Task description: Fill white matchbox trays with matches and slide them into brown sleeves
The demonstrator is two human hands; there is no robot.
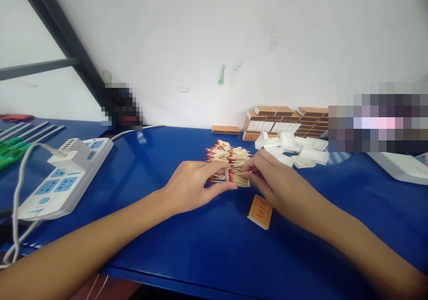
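Note:
My left hand (200, 182) grips the left end of a white matchbox tray (245, 184) between thumb and fingers. Red-headed matches (236, 176) lie side by side in this tray. At its right end my right hand (267, 170) has its fingers pinched together; whether they hold a match or the tray's edge is hidden. Right behind the tray is a heap of loose matches (227, 150), heads mostly to the left. An orange matchbox sleeve (261, 211) with red print lies on the blue table just below my right hand.
Stacked matchboxes (310, 121) stand against the wall, with several white trays (290, 146) scattered before them. Two more matchboxes (225, 129) lie behind the heap. At left are a white power strip (67, 179) with a cable and green-handled tools (15, 150).

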